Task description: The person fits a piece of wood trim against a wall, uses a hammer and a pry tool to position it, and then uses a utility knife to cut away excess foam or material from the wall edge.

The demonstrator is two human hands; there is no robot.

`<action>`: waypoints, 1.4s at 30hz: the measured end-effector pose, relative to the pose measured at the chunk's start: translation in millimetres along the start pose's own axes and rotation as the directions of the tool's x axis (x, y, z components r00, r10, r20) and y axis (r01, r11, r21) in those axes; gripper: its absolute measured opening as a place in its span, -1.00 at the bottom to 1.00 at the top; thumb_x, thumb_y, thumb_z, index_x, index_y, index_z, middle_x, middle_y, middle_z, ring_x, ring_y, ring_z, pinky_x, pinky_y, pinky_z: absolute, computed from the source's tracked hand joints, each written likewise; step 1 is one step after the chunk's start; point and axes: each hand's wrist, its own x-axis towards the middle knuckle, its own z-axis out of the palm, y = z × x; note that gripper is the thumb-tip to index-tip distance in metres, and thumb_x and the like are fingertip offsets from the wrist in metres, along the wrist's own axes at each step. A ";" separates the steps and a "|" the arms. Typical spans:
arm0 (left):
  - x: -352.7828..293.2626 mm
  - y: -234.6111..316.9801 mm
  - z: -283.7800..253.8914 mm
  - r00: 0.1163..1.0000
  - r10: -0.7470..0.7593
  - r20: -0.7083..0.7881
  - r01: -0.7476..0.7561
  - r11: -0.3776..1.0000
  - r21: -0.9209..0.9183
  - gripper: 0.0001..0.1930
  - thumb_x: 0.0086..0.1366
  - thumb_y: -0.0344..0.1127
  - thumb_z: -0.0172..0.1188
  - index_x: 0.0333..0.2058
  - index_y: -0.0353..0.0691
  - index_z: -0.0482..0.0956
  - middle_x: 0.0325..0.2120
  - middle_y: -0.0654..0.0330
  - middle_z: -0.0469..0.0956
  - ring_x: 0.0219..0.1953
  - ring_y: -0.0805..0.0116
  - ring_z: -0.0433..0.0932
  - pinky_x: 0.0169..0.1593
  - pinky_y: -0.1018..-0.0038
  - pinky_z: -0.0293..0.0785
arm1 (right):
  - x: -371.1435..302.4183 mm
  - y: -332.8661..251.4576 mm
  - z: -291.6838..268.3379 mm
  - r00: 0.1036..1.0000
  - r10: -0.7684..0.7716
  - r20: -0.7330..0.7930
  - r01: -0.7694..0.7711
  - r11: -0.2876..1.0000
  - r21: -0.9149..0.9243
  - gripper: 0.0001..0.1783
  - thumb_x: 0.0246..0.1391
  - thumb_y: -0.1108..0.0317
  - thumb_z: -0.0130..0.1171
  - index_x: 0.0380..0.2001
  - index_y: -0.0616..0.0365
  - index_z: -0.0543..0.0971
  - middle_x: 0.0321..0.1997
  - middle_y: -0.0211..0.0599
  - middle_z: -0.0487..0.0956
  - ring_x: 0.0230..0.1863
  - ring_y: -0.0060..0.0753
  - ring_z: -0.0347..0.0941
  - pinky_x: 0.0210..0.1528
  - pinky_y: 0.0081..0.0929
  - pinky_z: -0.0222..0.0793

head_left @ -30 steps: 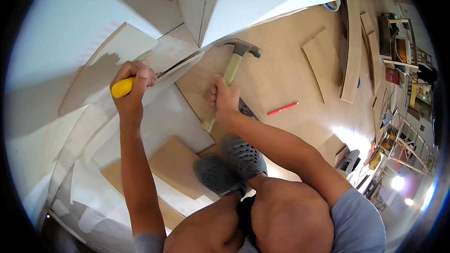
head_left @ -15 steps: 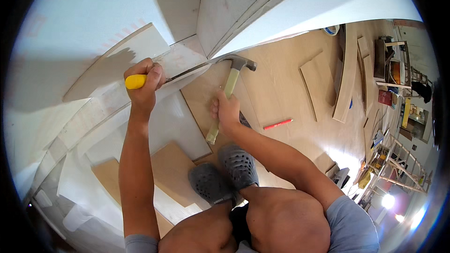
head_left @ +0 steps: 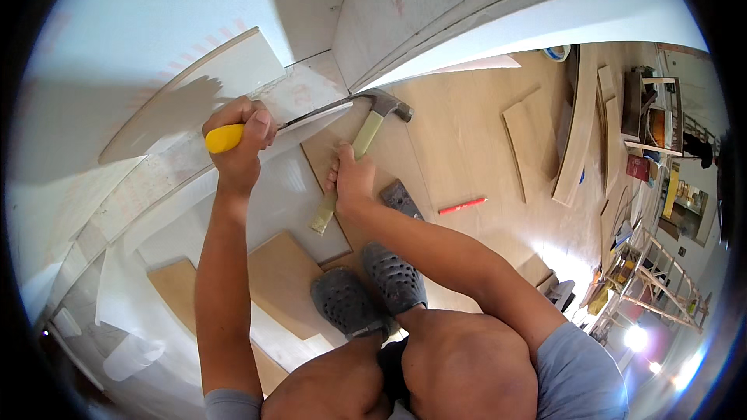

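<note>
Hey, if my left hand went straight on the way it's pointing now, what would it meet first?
Your left hand would probably meet the pale flat board that seems to lean against the white wall just ahead; the gap between them is hard to judge from this view.

Yellow-handled tool (head_left: pixel 223 138): smooth, rounded yellow grip; slim dark metal shank.
Tool hold: left hand (head_left: pixel 240 134) closed round the grip, butt end showing at the fist's left.
Tool pose: shank slants up and right from the fist, along the upper side of a pale strip (head_left: pixel 319 118), toward the wall corner.
Hammer (head_left: pixel 367 134): dark grey claw head; pale yellow-green handle, scuffed near the butt.
Hammer hold: right hand (head_left: pixel 355 180) wrapped round the handle's middle, butt jutting out below.
Hammer pose: handle tilted, head uppermost; claw points left, striking face right.
Claw and shank: tips meet in view; contact unclear.
</note>
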 end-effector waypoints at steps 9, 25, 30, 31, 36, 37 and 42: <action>28.1 13.7 -6.4 0.974 -0.176 0.145 0.169 0.984 0.065 -0.67 0.24 -0.41 0.06 -0.64 -0.11 0.14 -0.74 0.36 0.15 -0.67 0.57 0.11 -0.56 0.52 0.05 | -5.1 -11.2 -15.4 0.998 0.034 0.054 -0.022 0.980 -0.200 -0.69 0.32 0.22 0.12 -0.46 0.11 0.34 -0.60 -0.43 0.30 -0.70 -0.52 0.21 -0.68 -0.43 0.18; 42.8 11.8 -20.5 0.903 -0.234 0.360 0.243 0.970 0.021 -0.70 0.16 -0.46 0.10 -0.67 -0.17 0.21 -0.72 0.39 0.19 -0.64 0.61 0.12 -0.56 0.55 0.05 | -0.3 -36.8 -46.7 0.983 0.103 0.151 -0.045 0.937 -0.348 -0.73 0.33 0.20 0.12 -0.41 0.03 0.34 -0.58 -0.51 0.30 -0.68 -0.60 0.15 -0.67 -0.49 0.13; 25.9 10.2 -7.1 0.969 -0.214 0.120 0.215 0.977 0.009 -0.68 0.21 -0.44 0.16 -0.67 -0.19 0.25 -0.73 0.40 0.20 -0.63 0.60 0.16 -0.54 0.54 0.10 | -3.3 -33.6 -43.5 0.985 0.081 0.150 -0.031 0.951 -0.308 -0.73 0.31 0.20 0.12 -0.42 0.01 0.33 -0.59 -0.52 0.28 -0.69 -0.61 0.15 -0.67 -0.50 0.12; 20.6 9.9 -2.2 0.974 -0.224 0.029 0.225 0.974 -0.029 -0.67 0.21 -0.44 0.17 -0.67 -0.19 0.25 -0.73 0.40 0.20 -0.62 0.60 0.17 -0.54 0.53 0.11 | -5.5 -31.8 -40.9 0.988 0.080 0.129 -0.036 0.950 -0.311 -0.73 0.32 0.21 0.12 -0.42 0.01 0.32 -0.60 -0.53 0.27 -0.69 -0.61 0.15 -0.67 -0.49 0.12; 5.4 -0.2 -2.1 0.996 -0.031 0.079 0.015 0.980 0.200 -0.62 0.25 -0.42 0.18 -0.66 -0.16 0.19 -0.71 0.42 0.16 -0.61 0.61 0.13 -0.53 0.51 0.09 | -10.2 -18.9 -31.9 0.987 0.083 0.134 -0.053 0.975 -0.215 -0.74 0.31 0.28 0.11 -0.43 0.09 0.33 -0.62 -0.47 0.29 -0.71 -0.55 0.21 -0.71 -0.47 0.16; 7.3 -1.9 -4.8 0.985 0.017 0.171 -0.064 0.961 0.270 -0.61 0.25 -0.42 0.18 -0.66 -0.15 0.17 -0.71 0.43 0.16 -0.61 0.61 0.13 -0.53 0.51 0.09 | -10.1 -20.1 -33.3 0.987 0.086 0.135 -0.054 0.973 -0.226 -0.74 0.31 0.28 0.11 -0.44 0.09 0.32 -0.63 -0.47 0.29 -0.71 -0.55 0.22 -0.71 -0.47 0.16; 38.6 6.6 -13.4 0.919 -0.275 0.281 0.254 0.961 0.112 -0.65 0.23 -0.41 0.11 -0.66 -0.13 0.17 -0.73 0.40 0.15 -0.67 0.58 0.11 -0.56 0.52 0.04 | -6.9 -25.3 -38.8 0.979 0.087 0.182 -0.034 0.961 -0.275 -0.73 0.32 0.20 0.13 -0.40 0.04 0.34 -0.60 -0.50 0.30 -0.69 -0.56 0.19 -0.66 -0.48 0.13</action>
